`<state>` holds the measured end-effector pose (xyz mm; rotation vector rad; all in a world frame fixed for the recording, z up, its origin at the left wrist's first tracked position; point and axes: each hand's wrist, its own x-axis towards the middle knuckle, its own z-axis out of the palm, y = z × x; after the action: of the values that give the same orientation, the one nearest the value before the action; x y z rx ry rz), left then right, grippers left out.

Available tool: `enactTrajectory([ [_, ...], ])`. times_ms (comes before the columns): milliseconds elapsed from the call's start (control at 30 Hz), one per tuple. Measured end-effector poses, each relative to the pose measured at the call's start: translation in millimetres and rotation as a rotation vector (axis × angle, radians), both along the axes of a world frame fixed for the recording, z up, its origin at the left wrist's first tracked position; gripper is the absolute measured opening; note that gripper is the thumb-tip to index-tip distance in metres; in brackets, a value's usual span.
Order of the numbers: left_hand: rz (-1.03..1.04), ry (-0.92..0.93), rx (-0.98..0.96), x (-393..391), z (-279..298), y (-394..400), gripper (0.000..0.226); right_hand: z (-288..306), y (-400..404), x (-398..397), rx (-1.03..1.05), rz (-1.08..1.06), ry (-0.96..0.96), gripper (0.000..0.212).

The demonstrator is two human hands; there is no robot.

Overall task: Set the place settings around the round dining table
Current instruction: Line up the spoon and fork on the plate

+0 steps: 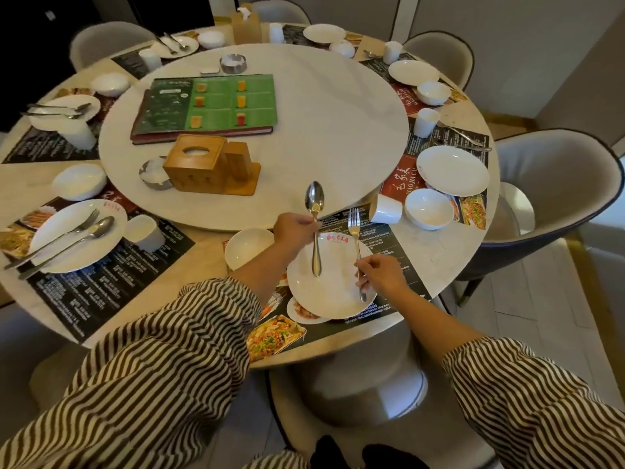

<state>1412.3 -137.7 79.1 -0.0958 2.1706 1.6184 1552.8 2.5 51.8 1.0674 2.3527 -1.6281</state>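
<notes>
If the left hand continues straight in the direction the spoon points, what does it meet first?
Probably the rim of the lazy Susan. The left hand holds the spoon pointing away across the table, and its bowl already seems to overlap that edge, though height is unclear.

Shiny metal spoon (314,211) and fork (354,228); glossy white ceramic plate (329,289); wooden tissue box (196,164); smooth marble-look surface (449,252).

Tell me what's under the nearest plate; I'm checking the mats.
A printed placemat with food photos lies under the plate; the part beneath it is hidden.
</notes>
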Motion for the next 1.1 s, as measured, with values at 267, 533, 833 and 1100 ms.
enactTrajectory([
  [267, 0.135, -0.429, 0.19, 78.9, -15.8, -7.9, 0.032, -0.1, -0.1, 6.4, -0.106, 0.139, -0.103, 0.014],
  [533, 0.312, -0.477, 0.157, 126.4, -37.0, 1.4, 0.021, 1.0, 6.2, 31.8, -0.09, 0.243, -0.118, 0.015],
  [833, 0.311, -0.388, 0.074, 133.9, -34.4, 4.8, 0.037, 0.5, 7.8, 33.8, -0.076, 0.303, -0.135, 0.015],
  [1100, 0.323, -0.372, 0.001, 133.4, -37.6, 5.4, 0.036, -8.3, 4.1, 30.7, -0.065, 0.313, -0.134, 0.017],
])
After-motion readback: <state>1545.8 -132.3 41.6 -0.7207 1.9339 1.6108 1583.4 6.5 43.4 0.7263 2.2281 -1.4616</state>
